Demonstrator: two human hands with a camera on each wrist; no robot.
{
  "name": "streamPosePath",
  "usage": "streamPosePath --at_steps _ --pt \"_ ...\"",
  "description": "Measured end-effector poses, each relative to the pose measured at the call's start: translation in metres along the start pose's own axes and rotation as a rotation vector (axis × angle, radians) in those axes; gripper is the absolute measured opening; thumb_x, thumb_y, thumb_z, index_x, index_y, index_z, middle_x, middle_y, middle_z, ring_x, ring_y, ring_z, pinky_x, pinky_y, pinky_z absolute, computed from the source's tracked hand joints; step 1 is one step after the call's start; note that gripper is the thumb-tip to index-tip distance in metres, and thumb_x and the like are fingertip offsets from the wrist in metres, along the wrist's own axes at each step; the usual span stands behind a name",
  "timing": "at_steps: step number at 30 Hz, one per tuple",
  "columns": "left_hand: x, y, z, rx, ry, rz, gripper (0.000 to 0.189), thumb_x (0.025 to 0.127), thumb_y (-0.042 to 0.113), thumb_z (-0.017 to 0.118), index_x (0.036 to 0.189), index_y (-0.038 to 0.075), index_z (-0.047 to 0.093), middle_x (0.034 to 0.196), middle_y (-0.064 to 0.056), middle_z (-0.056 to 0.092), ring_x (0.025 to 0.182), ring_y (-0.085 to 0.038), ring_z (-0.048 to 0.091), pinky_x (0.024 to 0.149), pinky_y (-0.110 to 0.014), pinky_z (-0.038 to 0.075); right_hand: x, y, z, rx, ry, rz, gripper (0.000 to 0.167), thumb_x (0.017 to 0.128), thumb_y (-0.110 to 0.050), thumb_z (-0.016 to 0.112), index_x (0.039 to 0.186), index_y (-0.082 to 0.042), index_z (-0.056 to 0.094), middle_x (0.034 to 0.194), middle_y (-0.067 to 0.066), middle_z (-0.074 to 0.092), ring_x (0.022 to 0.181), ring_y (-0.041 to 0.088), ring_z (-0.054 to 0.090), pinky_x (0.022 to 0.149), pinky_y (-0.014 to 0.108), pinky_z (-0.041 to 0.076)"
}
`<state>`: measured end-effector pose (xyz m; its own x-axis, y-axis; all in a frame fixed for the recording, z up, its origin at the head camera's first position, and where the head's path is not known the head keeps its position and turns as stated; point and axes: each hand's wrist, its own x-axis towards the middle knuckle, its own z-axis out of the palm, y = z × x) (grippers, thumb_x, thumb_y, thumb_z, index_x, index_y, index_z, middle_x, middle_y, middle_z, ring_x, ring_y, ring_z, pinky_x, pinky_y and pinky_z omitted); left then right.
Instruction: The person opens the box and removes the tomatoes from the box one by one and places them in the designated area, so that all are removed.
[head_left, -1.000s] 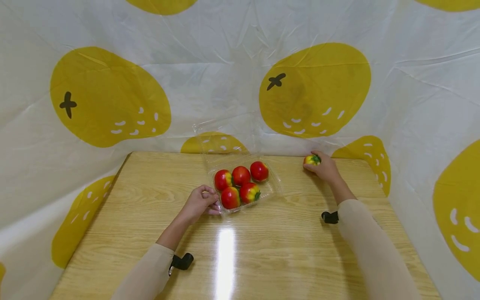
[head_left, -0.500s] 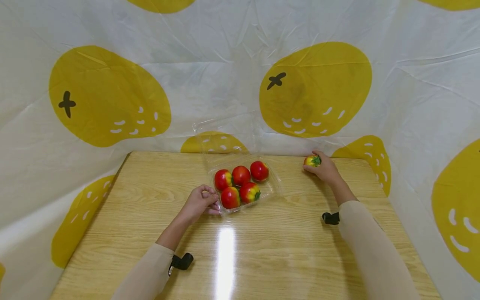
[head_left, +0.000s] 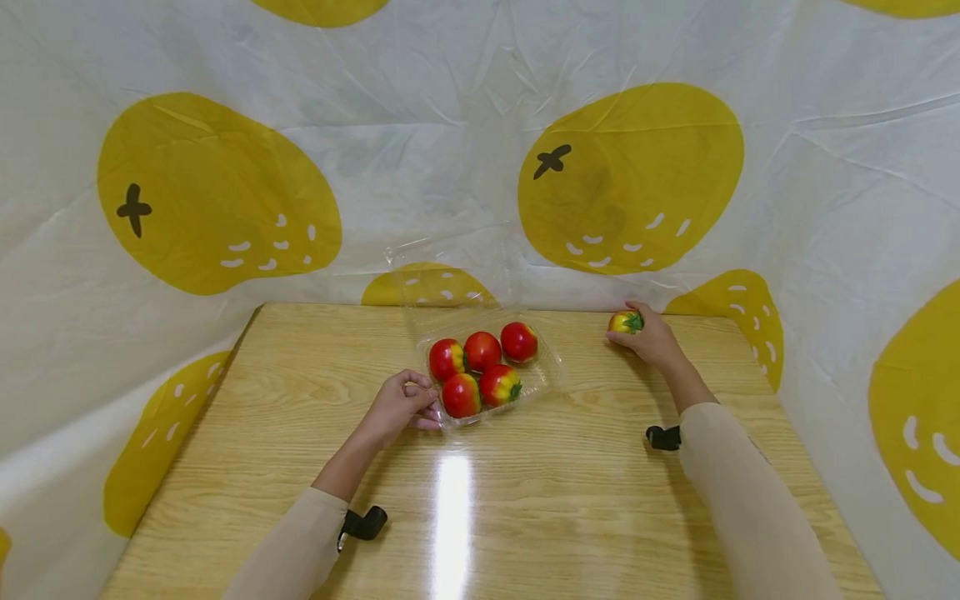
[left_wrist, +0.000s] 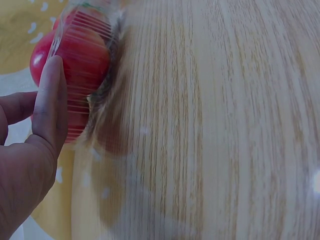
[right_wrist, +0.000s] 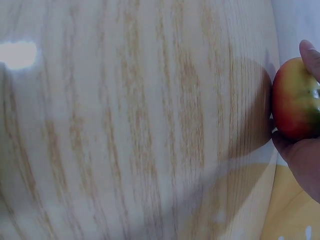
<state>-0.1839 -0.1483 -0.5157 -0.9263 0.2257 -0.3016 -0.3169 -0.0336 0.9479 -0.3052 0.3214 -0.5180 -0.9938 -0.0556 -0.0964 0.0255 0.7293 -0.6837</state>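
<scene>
One clear box (head_left: 537, 378), five red-yellow fruits (head_left: 482, 352) inside. Right hand (head_left: 651, 340) grips a sixth fruit (head_left: 624, 322) — left hand (head_left: 401, 406) touches the box, can't tell if it's pinching.

Printed cloth walls (head_left: 431, 183) screen the wooden table (head_left: 577, 492), booth-style.

Right fingers (head_left: 637, 308) holding fruit (head_left: 621, 323), clear container (head_left: 537, 379)

Head view forward, down; wrist views close; all share tabletop (head_left: 570, 500).
</scene>
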Motion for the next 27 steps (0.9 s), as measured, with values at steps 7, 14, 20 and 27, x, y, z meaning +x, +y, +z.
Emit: streamPosePath --at_steps 7,14,20,27 --pt "0.000 -0.001 -0.001 0.000 0.000 0.007 0.019 0.102 -0.003 0.059 0.113 -0.003 0.044 0.076 -0.008 0.068 0.064 -0.018 0.069 0.063 -0.038 0.067 -0.007 0.003 -0.003 0.041 0.016 0.009 0.096 0.097 -0.042 0.072 0.166 -0.011 0.013 0.160 0.034 0.028 0.134 0.052 0.041 0.112 0.068 0.038" --pt "0.002 -0.002 -0.003 0.019 -0.019 0.006 0.020 0.102 0.000 0.060 0.114 -0.003 0.044 0.078 -0.008 0.068 0.065 -0.019 0.069 0.065 -0.038 0.067 -0.018 0.005 -0.009 0.090 0.038 -0.040 0.093 0.098 -0.038 0.072 0.166 -0.011 0.015 0.168 0.028 0.018 0.147 0.055 0.027 0.116 0.070 0.034" --pt "0.002 -0.001 -0.005 0.022 -0.026 0.003 0.021 0.102 0.001 0.060 0.115 -0.003 0.044 0.078 -0.009 0.068 0.066 -0.019 0.069 0.066 -0.039 0.067 -0.030 -0.001 -0.021 0.105 0.071 -0.085 0.093 0.096 -0.037 0.075 0.165 -0.011 0.019 0.171 0.023 0.013 0.153 0.053 0.016 0.119 0.076 0.022" --pt "0.000 0.001 -0.003 0.012 -0.024 -0.008 0.021 0.102 0.000 0.060 0.115 -0.003 0.044 0.077 -0.007 0.069 0.065 -0.019 0.070 0.065 -0.038 0.067 -0.048 -0.018 -0.029 0.091 0.114 -0.196 0.088 0.096 -0.027 0.077 0.164 -0.010 0.024 0.169 0.023 0.020 0.153 0.052 0.019 0.119 0.076 0.022"
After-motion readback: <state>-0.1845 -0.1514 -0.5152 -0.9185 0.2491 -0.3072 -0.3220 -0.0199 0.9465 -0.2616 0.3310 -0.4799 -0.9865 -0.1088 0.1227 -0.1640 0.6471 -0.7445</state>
